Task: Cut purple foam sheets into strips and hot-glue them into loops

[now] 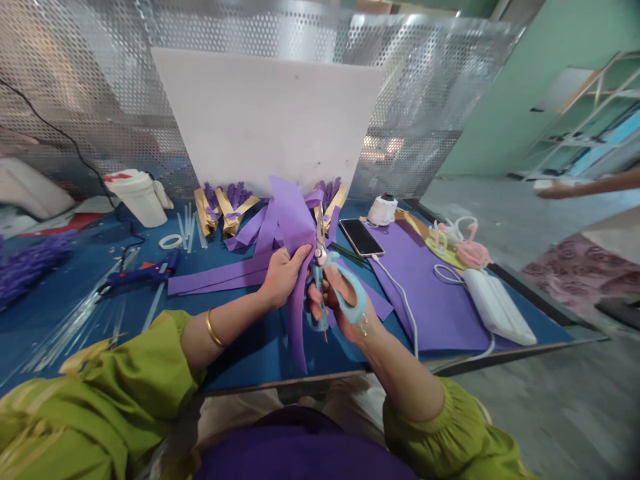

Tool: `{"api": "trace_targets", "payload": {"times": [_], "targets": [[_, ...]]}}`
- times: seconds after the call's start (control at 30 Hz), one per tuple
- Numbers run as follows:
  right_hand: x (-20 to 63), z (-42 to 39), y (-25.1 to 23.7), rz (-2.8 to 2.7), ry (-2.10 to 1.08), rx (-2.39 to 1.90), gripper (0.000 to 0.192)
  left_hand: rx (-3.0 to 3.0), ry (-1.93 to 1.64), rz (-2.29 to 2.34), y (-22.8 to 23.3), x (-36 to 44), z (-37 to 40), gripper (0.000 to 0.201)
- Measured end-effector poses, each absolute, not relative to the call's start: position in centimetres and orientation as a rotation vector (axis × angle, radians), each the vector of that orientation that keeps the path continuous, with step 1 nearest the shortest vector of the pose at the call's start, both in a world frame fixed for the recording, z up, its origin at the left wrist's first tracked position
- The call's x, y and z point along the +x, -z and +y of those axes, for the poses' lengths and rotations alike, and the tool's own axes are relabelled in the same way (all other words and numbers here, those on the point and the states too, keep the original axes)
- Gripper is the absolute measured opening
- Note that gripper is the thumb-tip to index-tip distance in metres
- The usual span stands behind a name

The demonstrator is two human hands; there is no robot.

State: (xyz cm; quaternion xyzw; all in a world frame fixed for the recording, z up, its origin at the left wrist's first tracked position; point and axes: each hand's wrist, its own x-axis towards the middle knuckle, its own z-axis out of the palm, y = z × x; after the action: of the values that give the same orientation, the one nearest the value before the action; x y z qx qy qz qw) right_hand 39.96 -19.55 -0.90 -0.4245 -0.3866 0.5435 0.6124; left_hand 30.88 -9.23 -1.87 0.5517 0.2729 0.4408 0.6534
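My left hand [286,275] is closed on a purple strip [295,217], pinched between thumb and fingers; whether it is paper or felt I cannot tell. The strip rises above the hand and its lower end hangs down toward the table's front edge. In my right hand [345,307] is a pair of scissors [353,293] with light blue handles, blades pointing up beside the strip's right edge. The fingers pass through and around the handles. More purple strips [220,277] lie on the table behind and left of my left hand.
Small lavender bouquets [235,207] in gold wrapping stand before a white board [270,113]. A glue gun [143,275] and clear glue sticks [187,227] lie left. On the right are a phone [362,237], a cable, a white power bank [499,307] and a purple sheet [430,313]. Another person's arm [590,187] shows far right.
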Motion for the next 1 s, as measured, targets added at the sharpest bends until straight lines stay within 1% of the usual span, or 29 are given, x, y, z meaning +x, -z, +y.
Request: {"api": "trace_targets", "payload": {"times": [0.2, 0.33, 0.4, 0.47, 0.53, 0.67, 0.83, 0.87, 1.0], "targets": [[40.4, -20.2, 0.2, -1.03, -1.145, -1.118, 0.054, 1.083, -0.865, 0.524, 1.4, 30.3, -8.3, 0.043], [40.2, -20.6, 0.5, -1.089, -1.116, -1.175, 0.048, 0.91, -0.595, 0.398, 1.0, 29.5, -6.4, 0.06], [40.1, -20.6, 0.7, -1.107, -1.117, -1.21, 0.044, 0.883, -0.592, 0.35, 0.8, 29.2, -5.6, 0.062], [39.9, -20.7, 0.7, -1.119, -1.131, -1.227, 0.043, 0.876, -0.657, 0.311, 0.5, 28.8, -5.1, 0.058], [39.9, -20.7, 0.6, -1.129, -1.156, -1.202, 0.046, 0.896, -0.662, 0.272, 0.3, 28.5, -4.8, 0.058], [40.3, -20.8, 0.2, -1.18, -1.229, -1.103, 0.053, 0.94, -0.597, 0.211, -0.2, 28.0, -4.6, 0.066], [40.4, -21.0, -0.2, -1.174, -1.289, -1.05, 0.054, 0.838, -0.619, 0.131, -0.3, 28.2, -4.6, 0.062], [40.4, -21.0, -0.3, -1.197, -1.277, -1.057, 0.053, 0.815, -0.628, 0.141, -0.3, 28.3, -4.7, 0.058], [40.0, -20.8, -0.2, -1.233, -1.184, -1.103, 0.055, 0.781, -0.726, 0.328, -0.7, 29.1, -5.5, 0.031]]}}
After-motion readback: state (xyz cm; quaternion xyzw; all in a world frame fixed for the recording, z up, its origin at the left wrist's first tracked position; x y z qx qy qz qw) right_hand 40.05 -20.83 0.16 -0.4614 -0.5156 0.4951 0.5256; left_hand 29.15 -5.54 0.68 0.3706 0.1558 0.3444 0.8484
